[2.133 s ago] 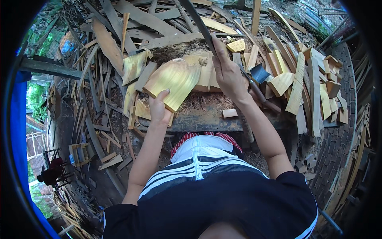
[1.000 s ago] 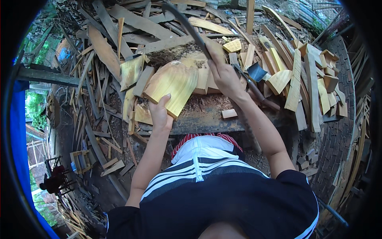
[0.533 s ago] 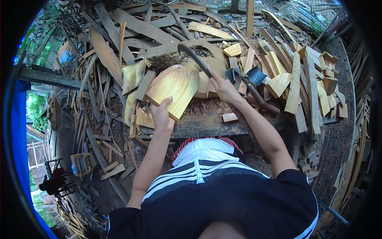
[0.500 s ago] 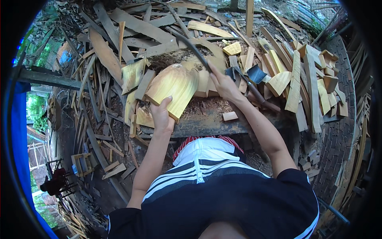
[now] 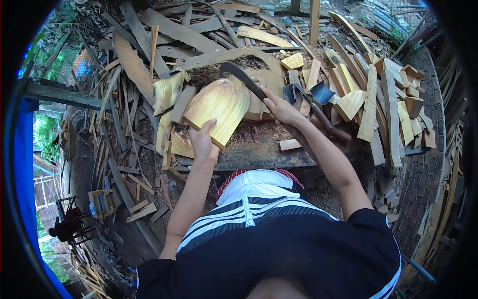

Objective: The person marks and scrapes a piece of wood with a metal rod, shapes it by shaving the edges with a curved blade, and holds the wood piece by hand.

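Head view: our left hand has its grip closed on the near edge of a board over the table, our right hand wraps tightly around a curved knife beside the far end, which looks already rounded, and how much cutting is left we cannot tell.

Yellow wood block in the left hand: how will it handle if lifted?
The thick block is probably stiff. Its squared near edge should resist rolling. Held near one end by the left hand, it may tip.
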The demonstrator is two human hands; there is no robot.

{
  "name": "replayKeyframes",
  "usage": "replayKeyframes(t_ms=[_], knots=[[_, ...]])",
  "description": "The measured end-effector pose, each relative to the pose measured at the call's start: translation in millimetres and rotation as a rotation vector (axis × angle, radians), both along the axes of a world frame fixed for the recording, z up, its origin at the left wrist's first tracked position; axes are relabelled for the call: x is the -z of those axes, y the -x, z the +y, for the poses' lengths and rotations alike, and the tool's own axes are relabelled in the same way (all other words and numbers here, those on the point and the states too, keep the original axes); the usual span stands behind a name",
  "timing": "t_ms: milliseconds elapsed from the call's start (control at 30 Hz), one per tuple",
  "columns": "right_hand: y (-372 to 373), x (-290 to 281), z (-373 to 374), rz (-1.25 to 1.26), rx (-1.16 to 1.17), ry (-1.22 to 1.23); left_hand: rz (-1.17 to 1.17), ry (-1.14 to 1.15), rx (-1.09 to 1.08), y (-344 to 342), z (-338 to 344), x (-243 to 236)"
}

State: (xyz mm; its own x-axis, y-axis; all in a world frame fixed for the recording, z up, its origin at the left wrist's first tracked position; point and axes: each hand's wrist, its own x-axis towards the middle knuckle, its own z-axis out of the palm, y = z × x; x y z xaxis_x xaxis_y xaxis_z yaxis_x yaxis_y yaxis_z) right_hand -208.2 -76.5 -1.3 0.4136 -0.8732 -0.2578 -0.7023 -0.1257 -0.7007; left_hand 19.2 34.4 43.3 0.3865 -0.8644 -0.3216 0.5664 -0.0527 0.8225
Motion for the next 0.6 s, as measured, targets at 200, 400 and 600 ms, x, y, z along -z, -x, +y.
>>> replayKeyframes(t_ms=[200,400,600], knots=[[-12.9,-75.7,-3.4,-0.355,0.111,0.436,-0.006,0.003,-0.013,6.1,2.5,-11.5],[-7.9,-12.2,10.1,0.042,-0.04,0.303,-0.004,-0.006,-0.002,2.5,-1.7,-11.3],[7.6,49.2,-6.4,-0.203,-0.05,0.127,0.03,0.026,0.045,-3.6,-1.4,-0.5]])
